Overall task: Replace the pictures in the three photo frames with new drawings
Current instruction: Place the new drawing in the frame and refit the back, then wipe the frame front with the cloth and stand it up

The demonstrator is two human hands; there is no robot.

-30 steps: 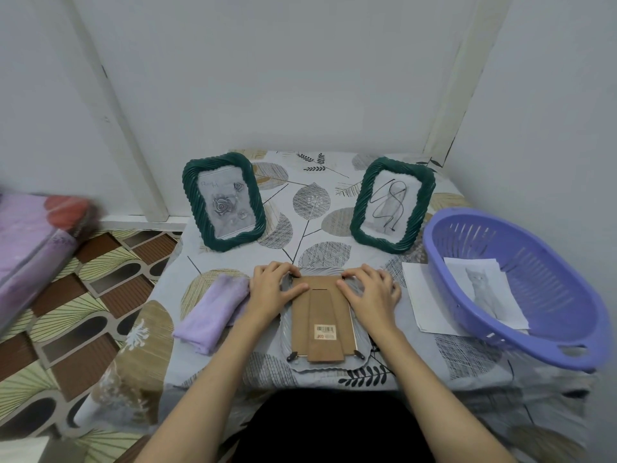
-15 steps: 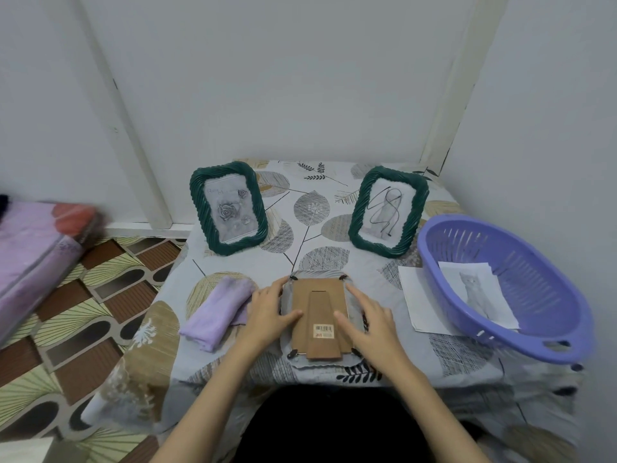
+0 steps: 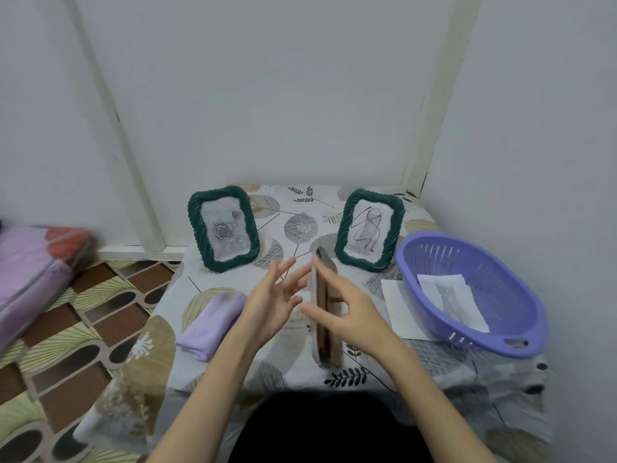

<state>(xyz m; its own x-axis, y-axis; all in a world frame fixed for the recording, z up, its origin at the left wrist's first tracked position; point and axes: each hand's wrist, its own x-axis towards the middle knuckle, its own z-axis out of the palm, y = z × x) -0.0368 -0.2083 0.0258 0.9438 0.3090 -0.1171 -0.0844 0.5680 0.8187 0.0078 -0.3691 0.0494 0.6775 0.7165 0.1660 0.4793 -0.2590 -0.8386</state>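
Fingers of my right hand pinch the third photo frame, held on edge over the table. My left hand hovers beside it, fingers spread and holding nothing. Two green frames stand behind; a cat drawing lies in the purple basket.

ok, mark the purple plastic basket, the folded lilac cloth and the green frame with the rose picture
purple plastic basket [image 3: 514, 342]: head view, near rim by the handle slot.
folded lilac cloth [image 3: 212, 324]: head view, middle of the top fold.
green frame with the rose picture [image 3: 195, 228]: head view, left side of the twisted border.
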